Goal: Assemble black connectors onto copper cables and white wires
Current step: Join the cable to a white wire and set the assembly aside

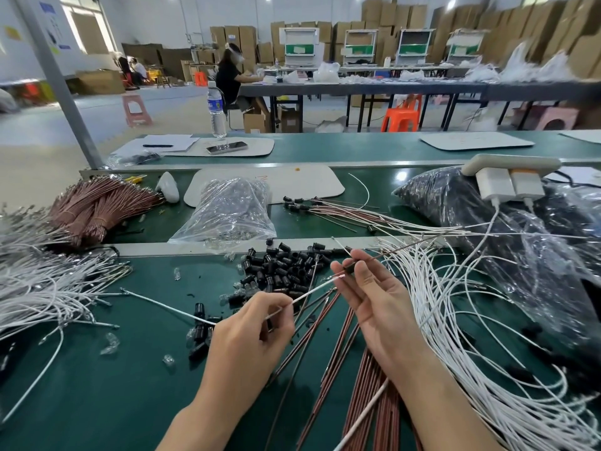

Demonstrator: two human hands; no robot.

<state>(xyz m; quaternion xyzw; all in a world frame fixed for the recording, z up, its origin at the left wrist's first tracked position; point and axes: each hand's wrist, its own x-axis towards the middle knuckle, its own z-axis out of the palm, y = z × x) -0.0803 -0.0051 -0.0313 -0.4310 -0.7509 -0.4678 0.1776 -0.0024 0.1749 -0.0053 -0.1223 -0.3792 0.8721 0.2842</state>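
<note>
The left hand (247, 330) pinched a white wire (305, 292) between thumb and forefinger, and the wire ran up and to the right from that grip until its metal-tipped end lay just beside the black connector (349, 267). That connector was pinched at the fingertips of the right hand (374, 297), palm turned up, with a thin copper cable (400, 249) leading out of it toward the upper right. Just behind both hands lay a loose pile of black connectors (286, 265), and below the right hand a sheaf of copper cables (357, 369) stretched toward the near edge. A tangle of white wires (455, 320) spread to the right. All of it sat on a green tabletop (113, 385), which also carried tied bundles of copper cable (97, 203) at the far left, a clear plastic bag (227, 209), a dark plastic bag (455, 196) and a white power strip (507, 167) with two chargers plugged in. Farther back stood a water bottle (217, 109) beside a phone (226, 147). The room was a workshop (stacked cardboard boxes (406, 14) lined the back wall), where a seated person (229, 79) worked at another table. The connector was small, dark and cylindrical; the wire was thin and slightly bowed.
</note>
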